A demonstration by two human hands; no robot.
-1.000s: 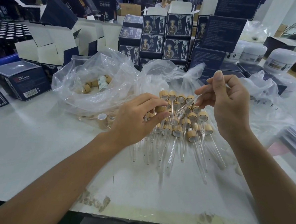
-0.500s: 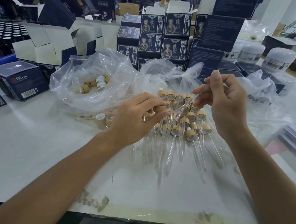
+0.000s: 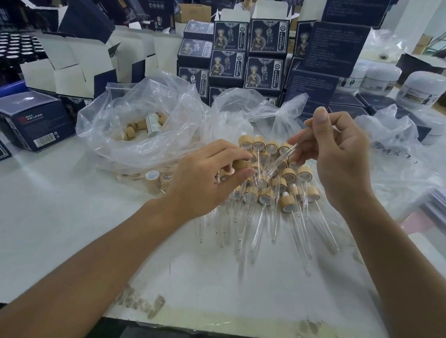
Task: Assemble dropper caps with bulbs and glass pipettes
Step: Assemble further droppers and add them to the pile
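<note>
While our left hand pinches a wooden cap above the pile of finished droppers on the table, our right hand grips a glass tube. Its tip slants down toward the cap, not yet touching. A plastic bag of loose caps lies left.

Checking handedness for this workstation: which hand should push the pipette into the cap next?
Right. The right hand already pinches the glass pipette, angled toward the wooden cap gripped by the left hand.
</note>
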